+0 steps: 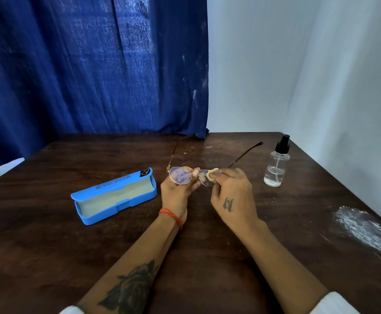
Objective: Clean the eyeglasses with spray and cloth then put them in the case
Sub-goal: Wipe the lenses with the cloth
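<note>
Near the middle of the frame, a person holds a pair of thin gold-rimmed eyeglasses with rounded lenses (180,175) above a dark brown wooden table (49,234). The left hand (176,191) grips the frame around the lens on the left, thumb and fingertips pinched near the bridge; a red thread bracelet (172,216) circles its wrist. The right hand (230,191), with a small tattoo on its back, is curled closed on a small pale yellow cloth (211,174) and presses it against the lens on the right. Both temple arms are unfolded and point away toward the upper part of the frame.

Left of centre, a bright blue hard plastic glasses case (114,196) lies open on the table, its pale lining showing and its lid tipped back. It sits near the left hand without touching it. To the right of the hands stands a clear spray bottle with a black pump top (276,164), upright and partly filled with clear liquid.

A deep blue curtain (94,64) fills the upper left, a white wall (298,64) the upper right. A whitish powdery smear (364,227) marks the table at the right edge.
</note>
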Tool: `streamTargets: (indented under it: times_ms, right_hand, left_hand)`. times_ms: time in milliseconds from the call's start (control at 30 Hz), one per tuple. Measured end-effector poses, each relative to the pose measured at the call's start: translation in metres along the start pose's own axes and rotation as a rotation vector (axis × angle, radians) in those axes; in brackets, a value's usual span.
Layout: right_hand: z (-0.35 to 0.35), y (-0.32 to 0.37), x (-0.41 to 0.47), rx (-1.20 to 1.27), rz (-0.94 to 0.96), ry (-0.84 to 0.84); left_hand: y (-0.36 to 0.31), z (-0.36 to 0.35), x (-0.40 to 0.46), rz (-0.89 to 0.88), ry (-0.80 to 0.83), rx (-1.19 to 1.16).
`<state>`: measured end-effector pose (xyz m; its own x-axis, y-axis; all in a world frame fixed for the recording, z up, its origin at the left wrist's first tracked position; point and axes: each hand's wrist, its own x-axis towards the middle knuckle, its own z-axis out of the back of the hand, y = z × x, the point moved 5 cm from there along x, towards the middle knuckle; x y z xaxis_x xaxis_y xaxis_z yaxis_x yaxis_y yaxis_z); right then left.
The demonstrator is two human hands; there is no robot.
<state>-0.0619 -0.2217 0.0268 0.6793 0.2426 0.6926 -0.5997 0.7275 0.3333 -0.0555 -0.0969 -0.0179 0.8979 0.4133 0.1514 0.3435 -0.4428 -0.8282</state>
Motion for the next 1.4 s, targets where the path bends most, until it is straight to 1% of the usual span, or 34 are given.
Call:
streamTargets:
  times_ms: [67, 167, 233, 333, 433, 600, 700, 800, 900, 967, 1033, 1167, 1300, 1400]
  right_hand:
    - [-0.006, 0.001, 0.0, 0.033, -0.023, 0.022]
    - [-0.009, -0.002, 0.001, 0.151, -0.079, 0.051]
    - [-0.007, -0.004, 0.001, 0.234, -0.103, 0.054]
    - [-0.003, -0.009, 0.0, 0.282, -0.173, 0.049]
    - [0.001, -0.012, 0.0, 0.239, -0.201, 0.046]
    - [0.004, -0.006, -0.001, 0.057, -0.098, 0.007]
    - [0.0, 0.0, 0.0, 0.029, -0.061, 0.004]
    - [-0.006, 0.0, 0.003, 0.095, -0.088, 0.034]
    - [-0.011, -0.001, 0.004, 0.227, -0.13, 0.109]
    - [-0.01, -0.002, 0.002, 0.307, -0.153, 0.131]
    - [-0.008, -0.005, 0.002, 0.324, -0.173, 0.141]
    - [-0.005, -0.012, 0.001, 0.286, -0.232, 0.153]
    - [0.001, -0.007, -0.002, 0.112, -0.132, 0.052]
    - [-0.006, -0.003, -0.001, 0.035, -0.096, 0.058]
  left_hand:
    - [-0.001, -0.001, -0.001, -0.009, 0.013, 0.012]
    - [-0.001, -0.001, -0.001, -0.02, 0.019, 0.041]
    - [-0.001, 0.001, -0.001, -0.014, 0.008, 0.05]
    - [0.001, 0.003, -0.001, -0.005, -0.01, 0.07]
    - [0.001, 0.003, 0.0, -0.007, -0.013, 0.078]
    - [-0.001, 0.001, -0.002, -0.017, -0.014, 0.06]
    - [-0.001, 0.001, -0.002, -0.012, -0.024, 0.06]
    - [-0.002, 0.0, -0.002, -0.028, -0.023, 0.104]
    - [-0.003, 0.001, -0.002, -0.045, -0.015, 0.153]
    - [-0.003, 0.002, -0.002, -0.052, -0.002, 0.166]
    - [-0.003, 0.002, -0.003, -0.054, 0.004, 0.17]
    - [-0.004, 0.003, -0.003, -0.042, -0.026, 0.123]
    - [-0.004, 0.001, -0.004, -0.032, -0.009, 0.094]
    - [-0.004, -0.001, -0.005, -0.025, 0.005, 0.091]
